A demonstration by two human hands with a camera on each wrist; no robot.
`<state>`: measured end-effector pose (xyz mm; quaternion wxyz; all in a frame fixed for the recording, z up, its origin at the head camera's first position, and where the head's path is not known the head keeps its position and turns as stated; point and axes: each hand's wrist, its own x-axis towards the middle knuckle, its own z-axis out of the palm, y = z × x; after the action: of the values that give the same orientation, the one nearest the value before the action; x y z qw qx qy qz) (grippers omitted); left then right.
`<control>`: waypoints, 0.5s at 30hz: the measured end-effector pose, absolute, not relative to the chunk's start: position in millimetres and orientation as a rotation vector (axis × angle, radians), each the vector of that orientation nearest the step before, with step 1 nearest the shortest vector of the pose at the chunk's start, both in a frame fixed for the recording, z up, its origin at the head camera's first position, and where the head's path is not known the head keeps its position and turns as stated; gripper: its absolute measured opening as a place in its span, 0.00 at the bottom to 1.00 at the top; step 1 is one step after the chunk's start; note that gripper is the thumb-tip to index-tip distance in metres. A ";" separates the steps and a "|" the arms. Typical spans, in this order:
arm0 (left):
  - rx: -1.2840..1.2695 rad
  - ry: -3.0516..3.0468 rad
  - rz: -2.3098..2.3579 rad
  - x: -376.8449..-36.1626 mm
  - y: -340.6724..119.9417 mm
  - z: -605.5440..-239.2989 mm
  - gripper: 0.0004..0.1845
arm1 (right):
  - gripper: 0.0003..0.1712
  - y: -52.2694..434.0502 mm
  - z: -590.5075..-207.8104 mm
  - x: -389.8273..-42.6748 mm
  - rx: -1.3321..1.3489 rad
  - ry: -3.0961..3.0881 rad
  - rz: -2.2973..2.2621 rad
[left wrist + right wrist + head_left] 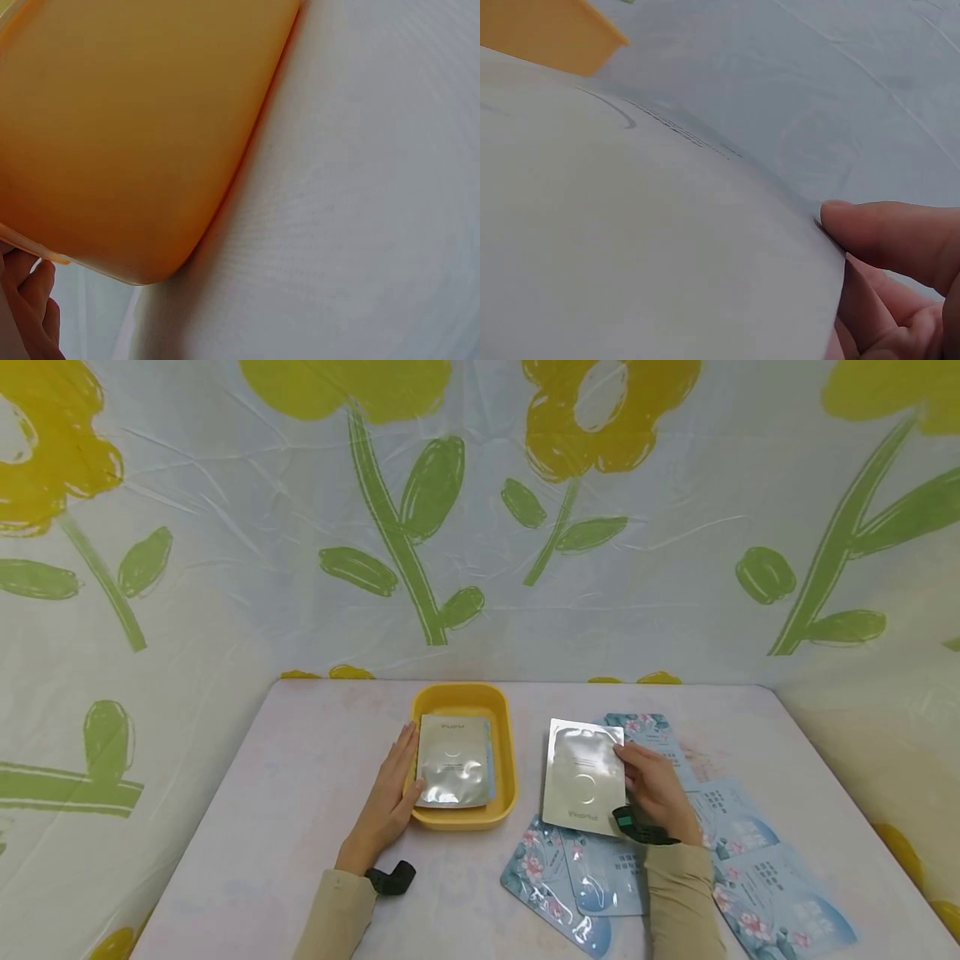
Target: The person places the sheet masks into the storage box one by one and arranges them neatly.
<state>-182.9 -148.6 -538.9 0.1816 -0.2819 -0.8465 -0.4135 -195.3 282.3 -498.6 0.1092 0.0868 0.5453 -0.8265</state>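
A cream, shiny sheet mask packet (583,777) is pinched at its right edge between the thumb and fingers of my right hand (660,789). In the right wrist view the thumb (889,232) lies on the upper side of the packet (652,225). My left hand (386,797) rests along the left rim of a yellow plastic tray (457,818), its fingers extended and the thumb by the packet inside. In that tray lies another cream packet (453,764), with a light blue edge showing beneath it. The left wrist view shows the tray's side wall (142,135) close up.
Several light blue floral packets lie right of the tray, partly overlapping: one at the front (555,885), one at far right (780,902), one behind the right hand (652,735). The table (300,760) meets a flower-printed cloth (262,527) at the back and sides.
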 end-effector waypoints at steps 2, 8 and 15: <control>-0.797 -2.394 -1.160 -183.4 -148.1 -538.5 0.38 | 0.12 281.3 -498.5 -195.8 0.265 1.581 -2.436; -0.793 -2.403 -1.157 -183.9 -148.2 -538.4 0.36 | 0.15 278.7 -491.5 -195.6 0.201 1.472 -2.481; -0.800 -2.381 -1.159 -183.1 -148.2 -540.8 0.37 | 0.14 268.0 -468.8 -193.8 0.119 1.494 -2.494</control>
<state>-183.1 -148.2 -540.8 0.1867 -0.2842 -0.8456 -0.4116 -193.8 268.0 -468.8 0.1159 0.0405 0.5099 -0.8514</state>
